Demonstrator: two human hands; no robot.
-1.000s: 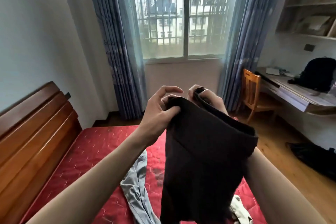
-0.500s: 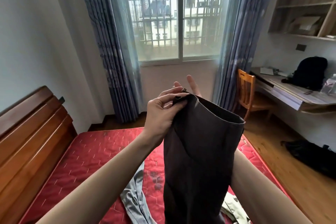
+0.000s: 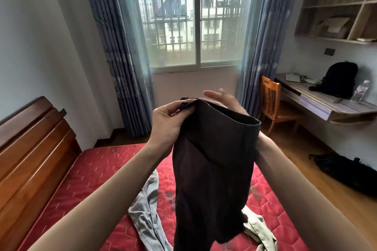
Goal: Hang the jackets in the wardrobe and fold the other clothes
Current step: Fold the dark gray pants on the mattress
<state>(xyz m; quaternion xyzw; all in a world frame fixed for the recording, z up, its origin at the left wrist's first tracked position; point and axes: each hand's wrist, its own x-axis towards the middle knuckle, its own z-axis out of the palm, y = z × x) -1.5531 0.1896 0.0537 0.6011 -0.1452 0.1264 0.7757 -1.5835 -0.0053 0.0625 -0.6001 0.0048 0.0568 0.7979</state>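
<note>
L hand (image 3: 166,123) pinches top hem corner of dark garment (image 3: 212,169), thumb + fingertips clamped on the bunched edge. R hand (image 3: 223,101) sits behind the hem, fingers straight and spread, tips blurred; not gripping, cloth just drapes over its wrist/forearm.

Change vs 1 s ago: R hand was curled on the far hem corner, both hands holding. By 0.5 s ago it had let go and opened; now fingers stretch further out past the hem, toward the R. Garment hangs from L pinch alone, plus R forearm underneath. Hem opening reads as a loop, prob. waistband or trouser leg; can't tell which.

Where: garment is up in front of chest, between both hands, hanging down over the bed (image 3: 106,169). Below L forearm, grey garment (image 3: 146,210) lies crumpled on mattress. Below R forearm, beige garment (image 3: 259,228), partly hidden by the dark one.

Meaning for task: looks like a regrip, R hand feeling along hem for the opposite corner/seam to square it up. Fold not started; no crease made yet. Two other items unfolded. Wardrobe not in view.

Risk: single pinch, cloth may slip or twist.
</note>
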